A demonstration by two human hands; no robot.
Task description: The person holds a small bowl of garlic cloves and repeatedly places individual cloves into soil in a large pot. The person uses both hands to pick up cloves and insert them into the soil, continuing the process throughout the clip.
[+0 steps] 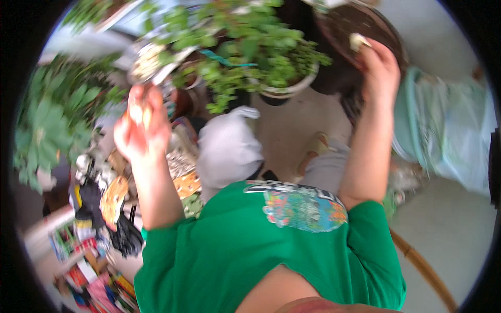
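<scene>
My right hand [380, 72] pinches a small pale piece [357, 41] between thumb and fingers; it looks like a garlic clove. Beneath and beyond it is a large round dark pot [346, 25] that looks filled with brown soil. My left hand [150, 131] is turned palm up at the left with the fingers curled. A few similar pale pieces [137, 112] lie in it, blurred. Just past its fingertips, a container [133, 76] holds several more pale pieces [148, 62].
Between my hands spreads a leafy plant in a white-rimmed pot [291, 89]. Another broad-leaved plant [47, 117] stands at the left. A teal tub [409, 113] lined with clear plastic is at the right, above a curved cane rod [422, 266]. Books and bags [125, 236] clutter the lower left.
</scene>
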